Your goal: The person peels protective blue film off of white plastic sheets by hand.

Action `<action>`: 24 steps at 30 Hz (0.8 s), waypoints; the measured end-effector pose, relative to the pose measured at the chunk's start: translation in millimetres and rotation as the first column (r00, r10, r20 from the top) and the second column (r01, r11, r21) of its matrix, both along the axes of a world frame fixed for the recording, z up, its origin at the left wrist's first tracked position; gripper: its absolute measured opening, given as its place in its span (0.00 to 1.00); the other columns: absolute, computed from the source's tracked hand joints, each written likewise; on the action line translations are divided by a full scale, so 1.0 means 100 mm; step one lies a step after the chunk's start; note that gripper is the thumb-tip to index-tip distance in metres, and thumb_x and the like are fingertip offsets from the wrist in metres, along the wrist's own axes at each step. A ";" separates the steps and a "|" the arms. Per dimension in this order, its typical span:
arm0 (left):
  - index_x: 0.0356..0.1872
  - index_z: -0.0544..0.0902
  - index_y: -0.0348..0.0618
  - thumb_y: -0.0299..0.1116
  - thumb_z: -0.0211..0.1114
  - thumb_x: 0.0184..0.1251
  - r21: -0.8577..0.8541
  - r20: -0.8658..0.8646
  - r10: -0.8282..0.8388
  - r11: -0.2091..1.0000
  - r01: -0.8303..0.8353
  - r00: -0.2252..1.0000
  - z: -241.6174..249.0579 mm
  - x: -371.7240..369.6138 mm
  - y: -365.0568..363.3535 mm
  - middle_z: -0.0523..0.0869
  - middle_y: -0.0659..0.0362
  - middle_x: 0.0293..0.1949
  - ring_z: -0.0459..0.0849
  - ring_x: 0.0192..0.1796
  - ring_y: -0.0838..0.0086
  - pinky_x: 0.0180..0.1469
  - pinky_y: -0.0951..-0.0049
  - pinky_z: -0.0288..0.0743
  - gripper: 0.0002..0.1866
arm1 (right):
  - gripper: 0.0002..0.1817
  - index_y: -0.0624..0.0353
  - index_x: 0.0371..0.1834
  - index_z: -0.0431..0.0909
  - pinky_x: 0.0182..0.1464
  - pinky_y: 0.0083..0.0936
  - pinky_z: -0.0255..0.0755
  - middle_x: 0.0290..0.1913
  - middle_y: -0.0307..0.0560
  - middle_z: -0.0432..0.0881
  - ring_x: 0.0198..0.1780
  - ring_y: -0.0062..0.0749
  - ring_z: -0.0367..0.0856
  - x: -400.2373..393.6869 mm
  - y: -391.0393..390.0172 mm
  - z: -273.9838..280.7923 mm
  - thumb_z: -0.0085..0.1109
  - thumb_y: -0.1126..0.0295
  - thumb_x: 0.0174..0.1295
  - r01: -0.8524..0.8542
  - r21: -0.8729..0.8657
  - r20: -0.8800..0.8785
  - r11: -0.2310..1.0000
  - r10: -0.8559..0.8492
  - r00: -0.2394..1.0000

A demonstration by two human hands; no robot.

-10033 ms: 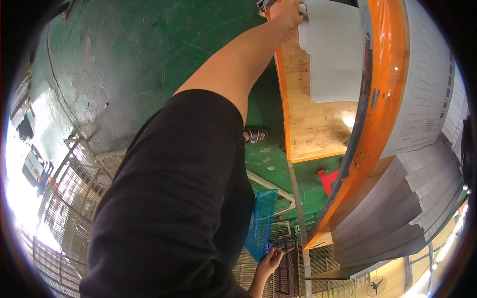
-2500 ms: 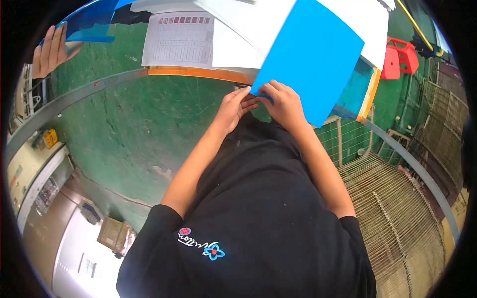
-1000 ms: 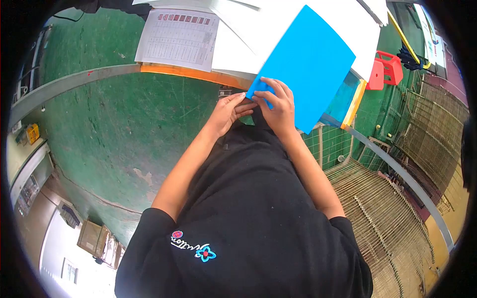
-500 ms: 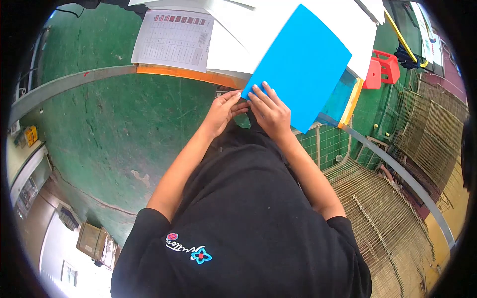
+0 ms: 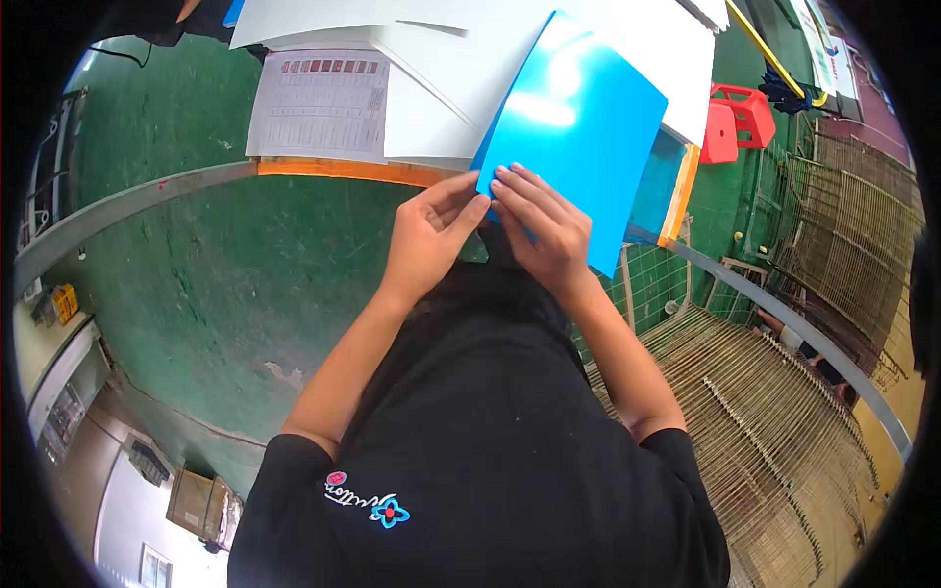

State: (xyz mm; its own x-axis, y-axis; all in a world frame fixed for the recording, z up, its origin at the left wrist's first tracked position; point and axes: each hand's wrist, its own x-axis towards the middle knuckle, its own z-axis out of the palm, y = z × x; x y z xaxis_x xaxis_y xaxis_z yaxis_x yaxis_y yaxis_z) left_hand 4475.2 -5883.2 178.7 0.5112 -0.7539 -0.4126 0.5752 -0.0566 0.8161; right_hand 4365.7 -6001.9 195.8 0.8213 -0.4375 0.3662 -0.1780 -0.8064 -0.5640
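Note:
A glossy blue sheet point(image 5: 588, 127) slants over the near edge of the table, its lower corner pointing toward me. At that corner my left hand point(image 5: 431, 230) pinches the edge between thumb and fingers. My right hand point(image 5: 549, 230) grips the same corner from the other side, fingertips lying on the upper face and close to the left ones; its thumb is mostly hidden. Light reflects off the bowed surface. Beneath and beside the blue sheet lie large white sheets point(image 5: 431, 108), and a printed paper with a table point(image 5: 319, 108) lies to their left.
An orange strip point(image 5: 343, 171) runs along the table's near edge. Red plastic stools point(image 5: 740, 118) stand at the right. Wire mesh racks point(image 5: 735, 421) lie at the lower right, below a grey curved rail point(image 5: 784, 309). Part of another person point(image 5: 172, 20) shows at the top left.
The blue sheet has tilted and bowed, now catching a bright reflection. Both hands stay at its corner, the left one turned and closer to the right. The whole view has shifted slightly.

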 end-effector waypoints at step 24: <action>0.57 0.77 0.35 0.22 0.62 0.67 -0.174 -0.048 0.101 0.979 -0.108 0.994 0.55 -0.03 -0.25 0.85 0.49 0.45 0.85 0.45 0.70 0.51 0.68 0.83 0.18 | 0.04 0.61 0.31 0.80 0.34 0.29 0.77 0.36 0.44 0.83 0.33 0.40 0.83 0.17 -0.35 1.00 0.64 0.76 0.53 -0.101 0.134 -0.101 0.986 0.115 0.988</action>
State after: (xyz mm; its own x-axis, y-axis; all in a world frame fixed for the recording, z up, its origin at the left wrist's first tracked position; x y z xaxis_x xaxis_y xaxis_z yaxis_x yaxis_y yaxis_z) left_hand 4472.3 -5907.9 233.8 0.5770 -0.7599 -0.2994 0.6017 0.1476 0.7850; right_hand 4382.2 -6037.1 295.8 0.8980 -0.3813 0.2193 -0.1590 -0.7463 -0.6464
